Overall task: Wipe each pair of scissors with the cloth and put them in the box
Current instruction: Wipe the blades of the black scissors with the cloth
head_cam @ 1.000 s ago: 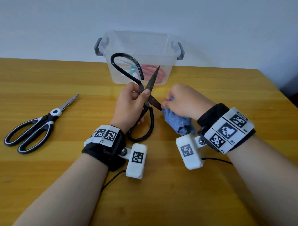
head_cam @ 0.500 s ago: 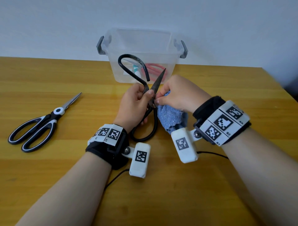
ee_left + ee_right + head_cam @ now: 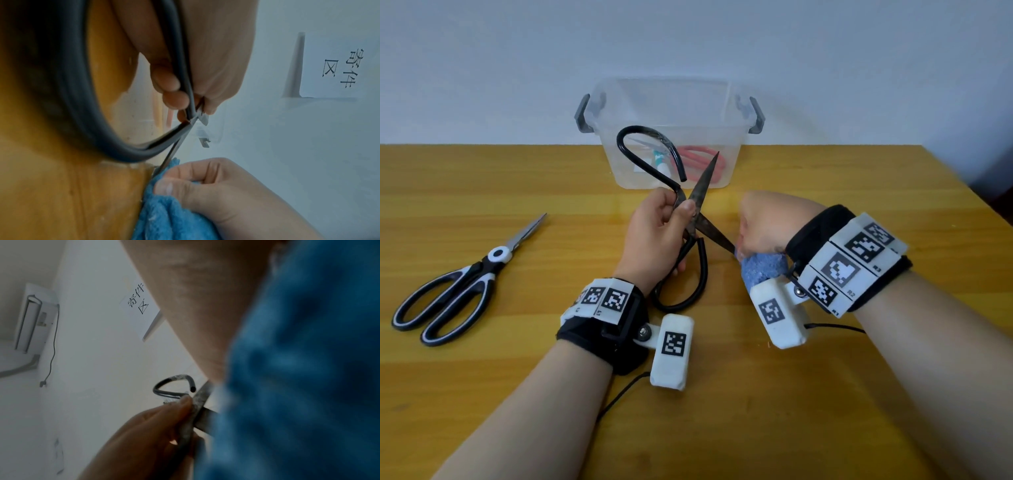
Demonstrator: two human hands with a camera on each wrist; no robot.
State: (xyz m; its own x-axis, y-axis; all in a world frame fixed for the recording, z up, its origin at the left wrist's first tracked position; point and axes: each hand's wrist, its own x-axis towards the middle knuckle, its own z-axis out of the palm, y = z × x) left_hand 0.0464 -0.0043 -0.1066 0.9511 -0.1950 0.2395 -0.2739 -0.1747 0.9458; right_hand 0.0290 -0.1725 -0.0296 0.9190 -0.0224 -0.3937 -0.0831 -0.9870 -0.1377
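Old black scissors (image 3: 690, 219) held splayed open, just in front of clear box (image 3: 736, 144). Left hand (image 3: 654, 236) clamps pivot, thumb on blade. Right hand (image 3: 763, 222) bunched around blue cloth (image 3: 762, 269), pinching tip of lower blade. Tbh best bet: keep cloth thick between fingers and edge, stroke away from pivot only. Black-white scissors (image 3: 455, 287) wait, well left of box.

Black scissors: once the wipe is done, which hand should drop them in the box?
Left, probably. The left hand already grips the black scissors near the pivot, and the box sits just beyond it. The right hand is full: its fingers pinch the blue cloth at the lower blade's tip.
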